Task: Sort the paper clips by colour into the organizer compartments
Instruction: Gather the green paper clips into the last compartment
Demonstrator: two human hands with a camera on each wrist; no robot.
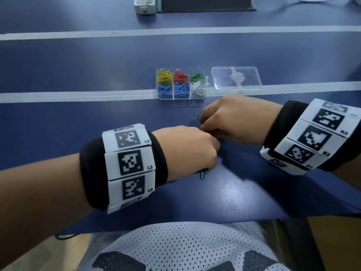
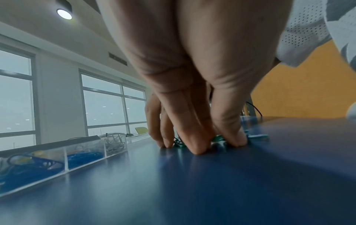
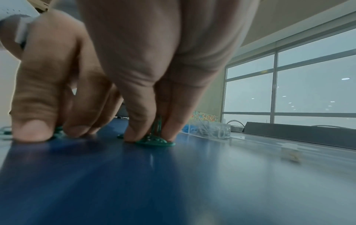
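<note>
Both hands meet low on the blue worktop (image 1: 97, 122): left hand (image 1: 187, 151) and right hand (image 1: 234, 120), short of the clear organizer (image 1: 181, 83). Left wrist view: left fingertips (image 2: 196, 146) press down among green clips (image 2: 179, 143). Right wrist view: right fingers (image 3: 134, 134) pinch an upright green clip (image 3: 157, 126).

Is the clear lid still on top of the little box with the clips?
No, the lid lies flat on the table just right of the open organizer.
</note>
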